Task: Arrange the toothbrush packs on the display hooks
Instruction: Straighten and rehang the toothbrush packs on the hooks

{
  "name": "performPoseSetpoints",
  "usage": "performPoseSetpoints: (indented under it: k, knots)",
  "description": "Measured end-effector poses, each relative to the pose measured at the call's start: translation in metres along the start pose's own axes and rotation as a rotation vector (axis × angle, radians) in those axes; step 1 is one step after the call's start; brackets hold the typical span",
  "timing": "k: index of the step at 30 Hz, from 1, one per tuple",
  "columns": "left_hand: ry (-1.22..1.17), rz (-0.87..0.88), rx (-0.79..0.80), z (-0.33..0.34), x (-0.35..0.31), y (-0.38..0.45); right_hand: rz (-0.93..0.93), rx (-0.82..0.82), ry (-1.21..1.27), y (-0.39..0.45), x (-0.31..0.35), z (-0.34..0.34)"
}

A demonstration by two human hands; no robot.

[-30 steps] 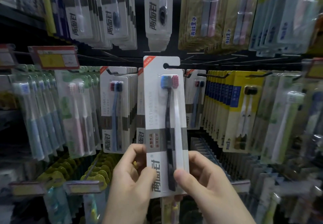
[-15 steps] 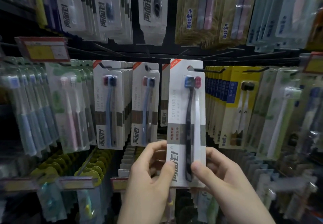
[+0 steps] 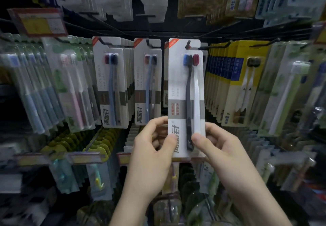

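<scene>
While both my hands pinch its lower end, the pack (image 3: 186, 91) stands upright before the display, its hang hole at the tip of a hook (image 3: 188, 44). My left hand (image 3: 155, 148) grips the left edge, thumb on the front; my right hand (image 3: 217, 148) grips the right edge likewise. Yellow packs (image 3: 229, 82) hang just beside it.

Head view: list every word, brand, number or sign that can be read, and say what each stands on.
"两面针": vertical brand at the bottom of the held toothbrush pack, partly under the left hand thumb; right hand shares the grip.
"两面针": hanging pack with blue brush.
"TOOTHBRUSH": same pack, faint vertical print.
Price tag, yellow packs, upper rows: too blurred.
</scene>
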State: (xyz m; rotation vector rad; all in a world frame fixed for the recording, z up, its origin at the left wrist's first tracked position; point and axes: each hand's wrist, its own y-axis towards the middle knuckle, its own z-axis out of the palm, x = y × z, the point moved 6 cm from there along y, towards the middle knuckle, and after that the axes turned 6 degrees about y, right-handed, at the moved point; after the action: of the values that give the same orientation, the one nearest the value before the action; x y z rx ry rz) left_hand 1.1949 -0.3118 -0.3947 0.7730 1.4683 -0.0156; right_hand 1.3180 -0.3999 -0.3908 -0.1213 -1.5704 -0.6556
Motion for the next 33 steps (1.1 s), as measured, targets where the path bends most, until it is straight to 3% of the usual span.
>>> performPoseSetpoints:
  k: [6, 9, 12, 18, 22, 26, 33]
  knots:
    - [0.086, 0.001, -0.087, -0.007, 0.013, 0.0, -0.069, -0.177, -0.083, 0.007, -0.011, -0.001]
    - [0.116, 0.006, -0.12, -0.008, 0.017, 0.001, -0.164, -0.304, -0.237, 0.017, -0.013, -0.004]
    - [0.129, 0.009, -0.092, -0.005, 0.02, 0.002, -0.221, -0.329, -0.41, 0.028, -0.012, 0.0]
    - [0.171, -0.014, -0.01, 0.002, 0.028, 0.01, -0.106, -0.355, -0.566, 0.053, -0.019, 0.005]
    - [0.135, 0.009, -0.029, 0.005, 0.023, 0.014, -0.118, -0.422, -0.752, 0.078, -0.016, 0.008]
    - [0.131, 0.039, -0.078, 0.002, 0.026, 0.014, 0.026, -0.433, -0.844, 0.119, -0.024, 0.012]
    - [0.2, 0.03, -0.111, -0.014, 0.034, 0.015, -0.022, -0.448, -0.913, 0.17, -0.04, 0.019]
